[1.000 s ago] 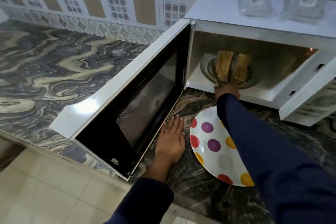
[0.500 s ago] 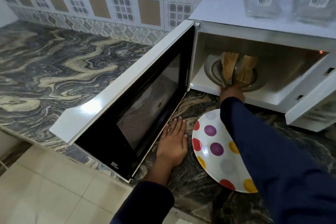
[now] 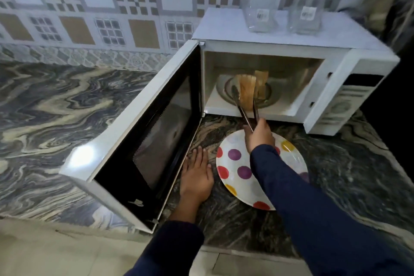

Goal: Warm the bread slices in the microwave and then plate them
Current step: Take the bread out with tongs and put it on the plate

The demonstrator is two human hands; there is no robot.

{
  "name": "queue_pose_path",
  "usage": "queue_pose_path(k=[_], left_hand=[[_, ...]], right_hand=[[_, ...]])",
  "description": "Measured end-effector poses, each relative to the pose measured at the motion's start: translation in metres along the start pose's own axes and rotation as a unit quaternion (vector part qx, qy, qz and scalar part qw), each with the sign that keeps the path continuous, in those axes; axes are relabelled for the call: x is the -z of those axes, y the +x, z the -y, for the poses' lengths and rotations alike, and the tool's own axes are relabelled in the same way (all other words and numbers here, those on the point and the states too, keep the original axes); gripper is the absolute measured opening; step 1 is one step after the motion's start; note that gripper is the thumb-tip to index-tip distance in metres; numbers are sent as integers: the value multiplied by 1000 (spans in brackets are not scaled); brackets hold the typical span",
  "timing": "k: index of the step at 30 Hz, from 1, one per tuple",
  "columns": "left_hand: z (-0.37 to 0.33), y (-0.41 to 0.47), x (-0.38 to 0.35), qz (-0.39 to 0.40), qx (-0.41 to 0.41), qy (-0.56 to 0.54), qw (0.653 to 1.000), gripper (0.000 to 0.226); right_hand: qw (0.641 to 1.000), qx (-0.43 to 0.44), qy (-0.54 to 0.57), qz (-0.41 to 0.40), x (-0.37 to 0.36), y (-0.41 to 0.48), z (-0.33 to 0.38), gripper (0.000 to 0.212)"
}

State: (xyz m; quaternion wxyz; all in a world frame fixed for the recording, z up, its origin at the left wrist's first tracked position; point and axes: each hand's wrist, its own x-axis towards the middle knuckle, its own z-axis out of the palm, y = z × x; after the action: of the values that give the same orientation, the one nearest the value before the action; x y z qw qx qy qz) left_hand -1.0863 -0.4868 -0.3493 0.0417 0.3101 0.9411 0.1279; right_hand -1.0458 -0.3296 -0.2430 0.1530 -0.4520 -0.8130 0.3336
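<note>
The white microwave [image 3: 277,48] stands open, its door [image 3: 134,132] swung out to the left. Two toasted bread slices stand inside on the turntable: a front slice [image 3: 246,92] and a second slice [image 3: 261,84] behind it. My right hand [image 3: 258,136] grips metal tongs [image 3: 245,111], whose tips straddle the front slice. Below that hand a white plate with coloured dots [image 3: 233,170] lies on the counter. My left hand [image 3: 196,177] rests flat on the counter between the door and the plate, fingers apart, holding nothing.
Two clear glass jars [image 3: 259,14] [image 3: 307,18] stand on top of the microwave. The marble counter [image 3: 56,107] stretches left to a tiled wall. The counter's front edge runs just under my sleeves, with floor tiles [image 3: 67,251] below.
My right hand has drawn back out of the microwave toward the plate, so the tongs now show, still around the front slice. The view has pulled back. My left hand stays put.
</note>
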Motion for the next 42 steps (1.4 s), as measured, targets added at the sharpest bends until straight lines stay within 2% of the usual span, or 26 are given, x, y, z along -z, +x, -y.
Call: queue_pose_path(k=[6, 10, 13, 16, 19, 28, 38, 42], left_hand=[[2, -1, -2, 5, -10, 17, 1000, 55], [1, -10, -3, 9, -28, 24, 999, 58], [0, -20, -2, 0, -44, 2, 999, 69], [0, -32, -2, 1, -52, -8, 999, 63], [1, -40, -1, 4, -58, -12, 998, 55], [2, -49, 0, 9, -64, -26, 998, 54], [1, -48, -4, -3, -56, -37, 998, 54], [0, -49, -4, -8, -53, -44, 998, 54]], right_hand=[[999, -35, 12, -18, 23, -64, -54, 43], [996, -77, -24, -32, 37, -104, -96, 47], [994, -93, -46, -37, 44, -125, -123, 50], [990, -118, -77, -30, 50, -138, -138, 51], [989, -116, -88, -24, 51, -147, -146, 47], [991, -113, -70, -1, 40, -146, -148, 40], [991, -126, -31, -18, 45, -144, -155, 61], [994, -96, -27, -37, 47, -142, -151, 68]])
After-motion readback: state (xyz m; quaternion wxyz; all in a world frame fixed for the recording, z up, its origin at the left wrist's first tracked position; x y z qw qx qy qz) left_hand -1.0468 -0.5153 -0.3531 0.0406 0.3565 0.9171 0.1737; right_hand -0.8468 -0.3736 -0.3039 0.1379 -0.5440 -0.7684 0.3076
